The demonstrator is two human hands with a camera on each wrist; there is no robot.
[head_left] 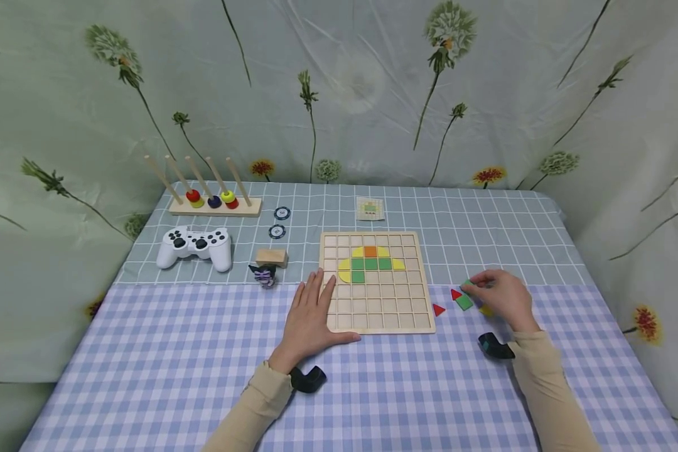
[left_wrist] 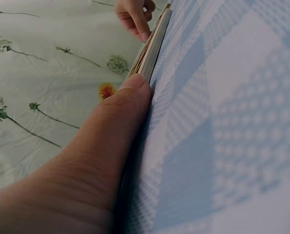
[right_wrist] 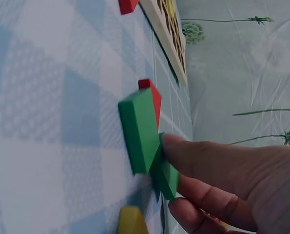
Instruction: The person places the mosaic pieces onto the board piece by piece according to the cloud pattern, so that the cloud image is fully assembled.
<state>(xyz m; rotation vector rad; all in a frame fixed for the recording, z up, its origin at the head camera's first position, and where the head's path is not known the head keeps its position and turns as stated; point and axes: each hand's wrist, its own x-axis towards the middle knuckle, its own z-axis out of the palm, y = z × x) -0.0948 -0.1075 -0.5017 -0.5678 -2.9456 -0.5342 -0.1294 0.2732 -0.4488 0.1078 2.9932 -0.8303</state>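
Observation:
A wooden grid board (head_left: 384, 307) lies in the middle of the table. Several green squares (head_left: 371, 264), an orange square (head_left: 370, 252) and yellow pieces with curved edges (head_left: 344, 275) sit in its cells. My left hand (head_left: 311, 317) rests with fingers spread along the board's left edge, its thumb at the near edge. Right of the board, my right hand (head_left: 505, 298) pinches a green tile (right_wrist: 169, 178) between thumb and fingers. Close by lie another green tile (right_wrist: 137, 129), a red triangle (head_left: 456, 294) and a yellow piece (head_left: 486, 310). A second red triangle (head_left: 438, 310) is nearer the board.
Behind the board lies a small pattern card (head_left: 370, 209). On the left are a peg stand with coloured beads (head_left: 215, 210), a white game controller (head_left: 194, 247), two round chips (head_left: 282, 213), a wooden block (head_left: 272, 257) and a small dark figurine (head_left: 264, 275).

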